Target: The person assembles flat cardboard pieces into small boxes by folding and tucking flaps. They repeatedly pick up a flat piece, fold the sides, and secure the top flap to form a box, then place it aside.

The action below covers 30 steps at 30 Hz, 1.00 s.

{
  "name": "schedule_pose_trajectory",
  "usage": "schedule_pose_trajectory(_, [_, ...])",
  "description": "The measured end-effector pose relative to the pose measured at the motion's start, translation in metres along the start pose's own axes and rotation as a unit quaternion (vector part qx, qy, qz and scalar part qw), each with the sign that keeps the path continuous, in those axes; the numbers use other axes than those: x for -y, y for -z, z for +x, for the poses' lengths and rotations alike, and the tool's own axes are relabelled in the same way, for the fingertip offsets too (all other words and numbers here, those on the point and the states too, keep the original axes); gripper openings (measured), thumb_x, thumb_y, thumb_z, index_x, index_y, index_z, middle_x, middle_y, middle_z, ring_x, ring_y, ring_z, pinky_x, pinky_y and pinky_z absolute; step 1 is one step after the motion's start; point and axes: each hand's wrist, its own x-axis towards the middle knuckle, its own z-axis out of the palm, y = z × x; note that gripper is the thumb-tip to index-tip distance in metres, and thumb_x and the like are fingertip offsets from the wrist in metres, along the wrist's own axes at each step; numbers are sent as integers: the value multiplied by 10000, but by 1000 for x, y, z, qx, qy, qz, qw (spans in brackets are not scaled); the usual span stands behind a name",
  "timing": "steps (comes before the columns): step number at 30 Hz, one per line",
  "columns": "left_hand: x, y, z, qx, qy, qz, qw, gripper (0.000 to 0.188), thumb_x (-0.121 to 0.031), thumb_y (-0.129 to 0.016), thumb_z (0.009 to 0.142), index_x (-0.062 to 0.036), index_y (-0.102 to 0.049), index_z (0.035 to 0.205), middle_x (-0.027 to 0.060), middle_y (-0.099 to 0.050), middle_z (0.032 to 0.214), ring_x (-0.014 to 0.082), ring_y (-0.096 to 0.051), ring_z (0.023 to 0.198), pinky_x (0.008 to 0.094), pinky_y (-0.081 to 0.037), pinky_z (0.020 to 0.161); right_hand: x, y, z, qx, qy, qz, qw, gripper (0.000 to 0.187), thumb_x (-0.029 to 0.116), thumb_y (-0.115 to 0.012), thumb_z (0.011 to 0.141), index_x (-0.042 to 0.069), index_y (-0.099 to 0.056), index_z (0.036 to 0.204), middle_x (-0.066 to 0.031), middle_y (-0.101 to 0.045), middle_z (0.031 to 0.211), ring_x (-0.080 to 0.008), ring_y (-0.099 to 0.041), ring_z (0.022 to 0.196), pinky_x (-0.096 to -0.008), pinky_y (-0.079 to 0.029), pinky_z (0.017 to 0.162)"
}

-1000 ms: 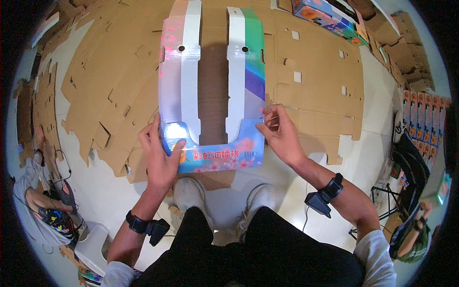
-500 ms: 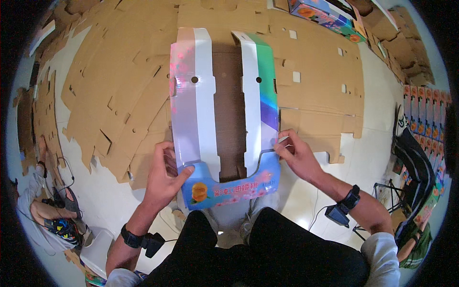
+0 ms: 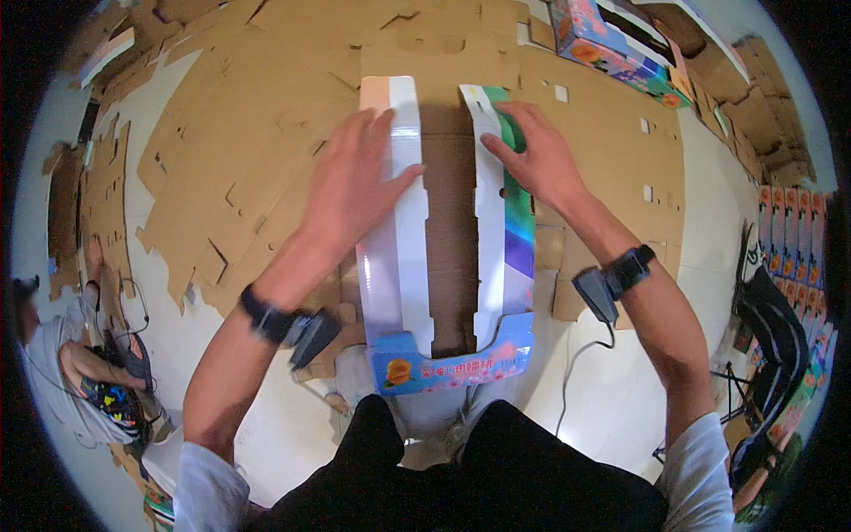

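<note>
The two long side flaps of a colourful printed carton point(image 3: 448, 293), lying on flat cardboard sheets point(image 3: 266, 133), are pressed under the open left hand point(image 3: 355, 182) and right hand point(image 3: 536, 155), apparently mid-folding.

Half-folded cardboard carton point(image 3: 448, 266): glossy white and rainbow-printed side flaps, glossy blue printed front panel, matt brown corrugated inner face. Flat die-cut brown cardboard sheets point(image 3: 266, 133) beneath: matt, rough-edged. Pale floor point(image 3: 257, 399): smooth, faintly shiny.
</note>
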Motion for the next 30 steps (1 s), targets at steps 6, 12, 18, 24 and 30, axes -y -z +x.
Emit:
schedule_pose_trajectory(6, [-22, -44, 7, -23, 56, 36, 998, 680, -346, -847, 845, -11, -632, 1396, 203, -585, 1411, 378, -533, 1358, 453, -439, 1198, 7, -31, -2, -71, -8, -2, 997, 484, 345, -871, 857, 5, -736, 1174, -221, -703, 1167, -401, -698, 1071, -473, -571, 949])
schedule_pose_trajectory(12, [-24, -18, 5, -73, 68, -111, 989, 469, -218, -847, 783, -16, -708, 1183, 167, -657, 1201, 380, -582, 1178, 469, -520, 1023, 9, -23, -13, -118, 6, -9, 993, 357, 283, -854, 824, -3, -754, 1012, -217, -708, 943, -413, -681, 979, -483, -556, 892])
schedule_pose_trajectory(18, [-17, -21, 0, -65, 43, -82, 994, 473, -233, -822, 863, -6, -686, 1256, 183, -671, 1217, 370, -613, 1113, 462, -515, 1012, -3, -34, -11, -90, 18, -2, 996, 290, 240, -735, 989, -15, -750, 1127, -224, -734, 1034, -408, -684, 987, -471, -549, 901])
schedule_pose_trajectory(24, [41, -49, -4, -160, 218, -136, 953, 400, -248, -640, 1062, -14, -651, 1387, 218, -633, 1312, 382, -577, 1255, 470, -428, 1145, -76, -39, 3, -226, -228, 138, 937, 315, 229, -626, 1068, -10, -695, 1261, -169, -725, 1039, -312, -692, 940, -421, -573, 872])
schedule_pose_trajectory(30, [103, -38, 13, -87, 457, -505, 727, 412, -339, -528, 1129, -53, -645, 1401, 96, -689, 1223, 229, -632, 1123, 381, -501, 1039, -102, -14, 21, -82, -391, 500, 769, 359, 254, -647, 1086, 36, -634, 1371, -17, -659, 996, -137, -644, 893, -281, -546, 828])
